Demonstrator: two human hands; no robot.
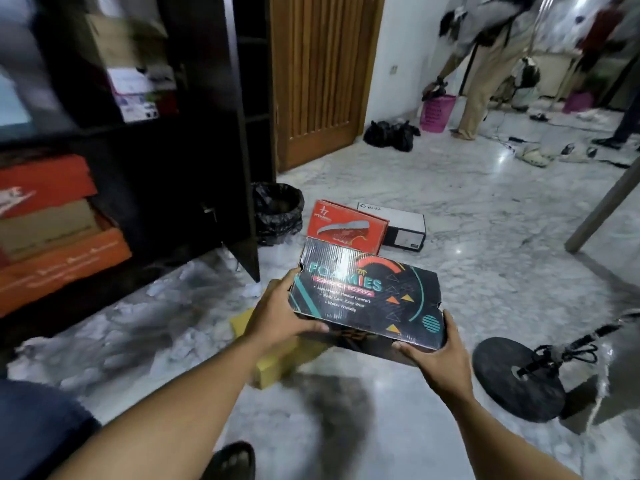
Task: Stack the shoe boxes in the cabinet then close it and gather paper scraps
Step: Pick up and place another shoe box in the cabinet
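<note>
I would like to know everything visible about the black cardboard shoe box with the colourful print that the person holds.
The black cardboard shoe box is closed, its glossy lid printed FOAMIES in teal, with teal arcs and orange triangles. It is held in the air, slightly tilted, above the grey marble floor. The left hand grips its left end; the right hand grips its near right corner.

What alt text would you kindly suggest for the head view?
A person's left hand and right hand grip a black Foamies shoe box above a marble floor. Beyond it lie a red shoe box and a white box; an open dark cabinet of boxes stands at left.
</note>
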